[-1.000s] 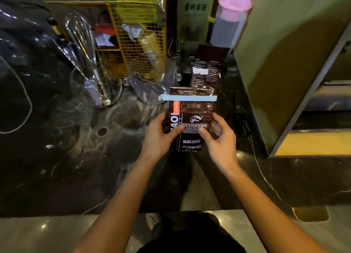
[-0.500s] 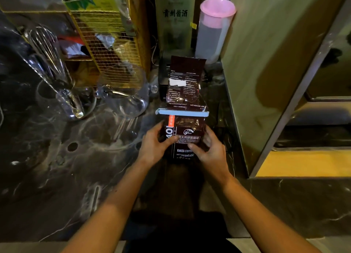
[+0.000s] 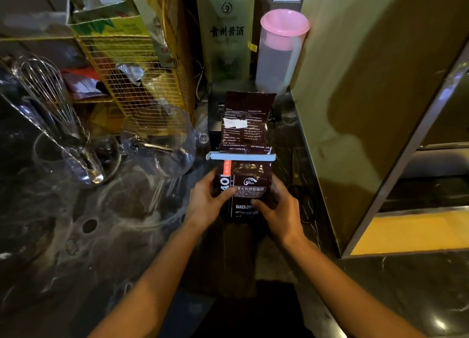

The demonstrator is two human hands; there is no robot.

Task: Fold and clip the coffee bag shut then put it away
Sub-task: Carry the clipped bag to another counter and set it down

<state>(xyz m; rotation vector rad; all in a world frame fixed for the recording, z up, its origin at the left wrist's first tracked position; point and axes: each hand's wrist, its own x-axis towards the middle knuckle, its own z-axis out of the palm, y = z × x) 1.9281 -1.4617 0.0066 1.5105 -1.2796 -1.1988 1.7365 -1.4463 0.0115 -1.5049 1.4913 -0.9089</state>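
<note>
Left hand [image 3: 206, 205] and right hand [image 3: 280, 208] clamp the lower sides of the coffee bag [image 3: 245, 185], upright on the dark tabletop [image 3: 76, 249]. Pale blue clip [image 3: 240, 156] spans the bag above. Beyond: green box [image 3: 225, 33], pink-lidded jug [image 3: 280, 51].

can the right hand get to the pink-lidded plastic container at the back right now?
Probably not as things stand: the right hand is gripping the dark brown coffee bag, whose tall top stands before the pink-lidded translucent plastic container. Free of the bag, the way beside the wall looks open.
</note>
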